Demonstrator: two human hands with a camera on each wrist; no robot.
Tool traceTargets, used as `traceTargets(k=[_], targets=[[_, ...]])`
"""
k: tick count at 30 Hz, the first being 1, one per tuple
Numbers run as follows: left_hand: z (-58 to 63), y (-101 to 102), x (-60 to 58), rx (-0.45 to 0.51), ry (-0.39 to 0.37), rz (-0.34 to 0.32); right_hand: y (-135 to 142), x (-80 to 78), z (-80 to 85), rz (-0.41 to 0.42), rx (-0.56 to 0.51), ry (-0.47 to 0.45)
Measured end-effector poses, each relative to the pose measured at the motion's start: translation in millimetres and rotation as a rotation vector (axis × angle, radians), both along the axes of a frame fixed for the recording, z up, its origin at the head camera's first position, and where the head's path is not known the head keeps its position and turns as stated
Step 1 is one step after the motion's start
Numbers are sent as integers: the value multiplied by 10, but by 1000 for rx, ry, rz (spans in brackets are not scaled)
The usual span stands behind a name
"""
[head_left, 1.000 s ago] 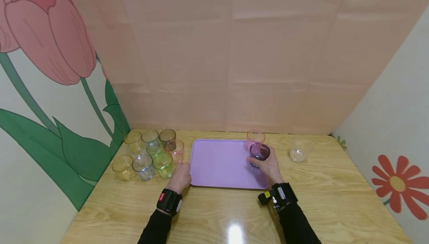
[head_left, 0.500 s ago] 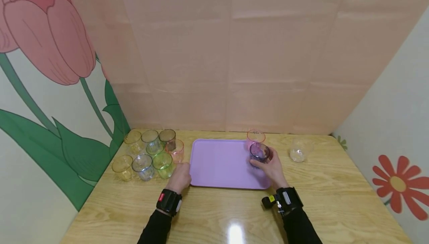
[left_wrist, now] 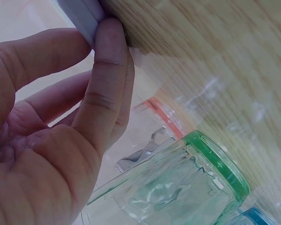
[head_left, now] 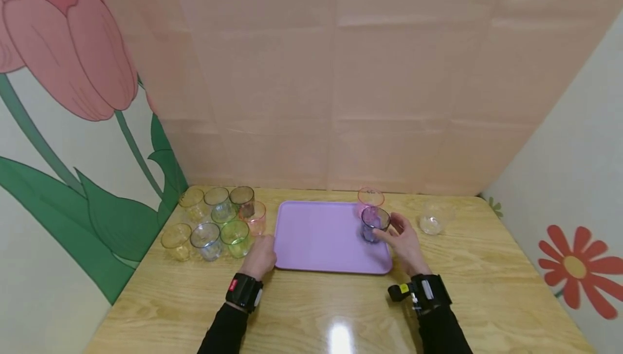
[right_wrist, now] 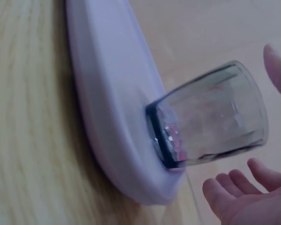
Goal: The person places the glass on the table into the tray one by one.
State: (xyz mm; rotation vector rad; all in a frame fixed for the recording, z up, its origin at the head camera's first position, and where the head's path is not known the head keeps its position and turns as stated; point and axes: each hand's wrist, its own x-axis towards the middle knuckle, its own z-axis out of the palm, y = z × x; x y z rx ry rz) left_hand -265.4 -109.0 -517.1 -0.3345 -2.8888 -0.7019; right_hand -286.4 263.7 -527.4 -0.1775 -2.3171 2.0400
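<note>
A purple tray [head_left: 316, 236] lies on the wooden table. My left hand [head_left: 259, 258] pinches its left front corner; in the left wrist view the thumb and fingers [left_wrist: 111, 44] meet at the tray's edge [left_wrist: 82, 16]. On the tray's right side stands a dark smoky glass [head_left: 372, 225], upright. Beside it my right hand [head_left: 406, 241] is spread, thumb and fingers apart around the glass's right side. In the right wrist view a gap shows between the fingers [right_wrist: 239, 185] and the glass [right_wrist: 210, 117]. Behind it stands a pink-rimmed glass [head_left: 371, 198] at the tray's back right corner.
To the left of the tray stand several coloured glasses, among them a green one [head_left: 236, 239], a blue one [head_left: 206, 241], a yellow one [head_left: 177, 242] and a pinkish-red one [head_left: 256, 219]. A clear glass [head_left: 431, 223] is right of the tray. A papered wall [head_left: 331, 100] rises behind the table.
My right hand has loosened from the dark glass and drawn back to the right, its fingers spreading. The glass stays on the tray. My left hand keeps its place at the corner.
</note>
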Motion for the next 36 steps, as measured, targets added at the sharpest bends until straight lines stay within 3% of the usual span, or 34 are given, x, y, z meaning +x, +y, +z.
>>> traceTargets(k=[9, 16, 21, 30, 36], targets=[[-35, -5, 1, 7, -18, -3, 144, 44, 67, -51, -68, 86], [-43, -19, 26, 25, -28, -4, 249, 77, 98, -392, -148, 191], [-21, -19, 19, 33, -19, -6, 358, 91, 144, -545, -184, 252], [-12, -27, 12, 52, -20, -17, 532, 89, 101, -706, -23, 188], [-6, -21, 3, 43, -42, -5, 593, 88, 27, -704, 11, 102]])
